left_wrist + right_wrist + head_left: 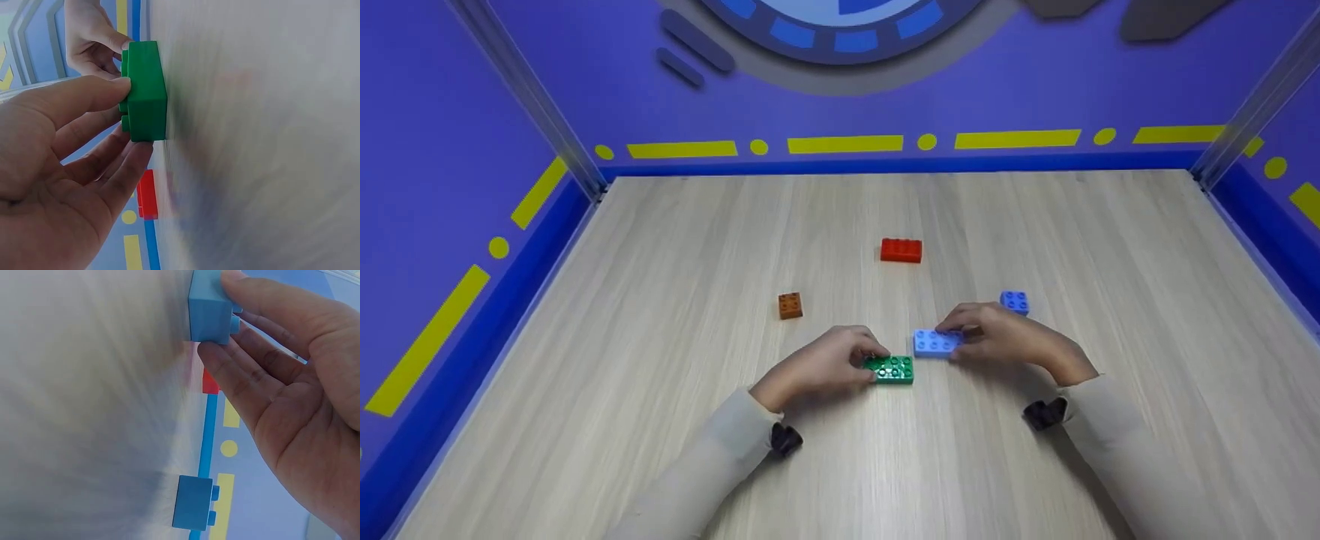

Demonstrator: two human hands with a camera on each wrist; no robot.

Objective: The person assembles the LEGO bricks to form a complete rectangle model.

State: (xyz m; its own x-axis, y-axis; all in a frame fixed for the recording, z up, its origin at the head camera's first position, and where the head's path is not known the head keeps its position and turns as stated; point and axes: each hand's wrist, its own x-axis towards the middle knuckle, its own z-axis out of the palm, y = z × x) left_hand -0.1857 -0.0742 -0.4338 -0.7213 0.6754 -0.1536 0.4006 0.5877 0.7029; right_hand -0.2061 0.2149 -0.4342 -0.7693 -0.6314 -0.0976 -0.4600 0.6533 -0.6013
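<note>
My left hand [832,358] pinches the left end of a green toy building brick [894,370], its studs facing up. In the left wrist view, thumb and fingers grip the green brick [147,93] by its sides, close to the tabletop. Just right of it and slightly farther back, my right hand [999,334] holds a long light blue brick [934,343] by its right end. The right wrist view shows the thumb and fingers around this light blue brick [209,309]. The two held bricks lie near each other, corner toward corner.
A red brick [901,250] lies farther back on the wooden table [697,247]. A small brown brick [790,306] sits to the left. Beyond my right hand is a small blue brick [1015,301], partly covered by it. Blue-purple walls [840,112] enclose the back and sides.
</note>
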